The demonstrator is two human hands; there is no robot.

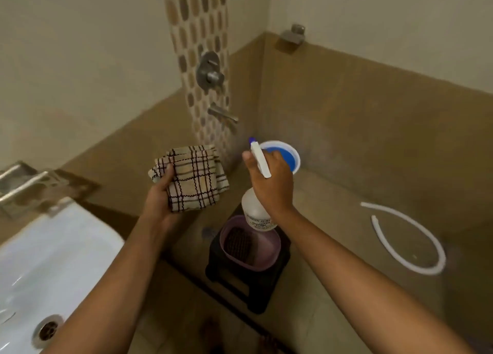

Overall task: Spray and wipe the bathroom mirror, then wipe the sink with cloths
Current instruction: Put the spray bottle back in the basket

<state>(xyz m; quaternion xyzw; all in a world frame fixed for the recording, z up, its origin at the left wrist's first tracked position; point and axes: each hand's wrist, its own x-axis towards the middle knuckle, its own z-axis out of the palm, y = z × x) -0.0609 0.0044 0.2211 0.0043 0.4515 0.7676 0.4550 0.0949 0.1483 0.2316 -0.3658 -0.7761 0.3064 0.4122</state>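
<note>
My left hand (160, 193) grips a folded beige checked cloth (196, 179), held up in the middle of the view. My right hand (272, 183) is curled round the neck of a white spray bottle (257, 212) with a blue-tipped nozzle, held just right of the cloth. The white sink (53, 260) fills the lower left, its metal drain (48, 329) near the bottom edge. The mirror is out of view.
Below the bottle a purple tub (266, 257) with a dark cloth inside sits on a black stool (248, 287). A blue-and-white bucket (293, 153) stands in the corner. A white hose (416, 247) curls on the floor at right. Shower taps (210, 72) project from the tiled wall.
</note>
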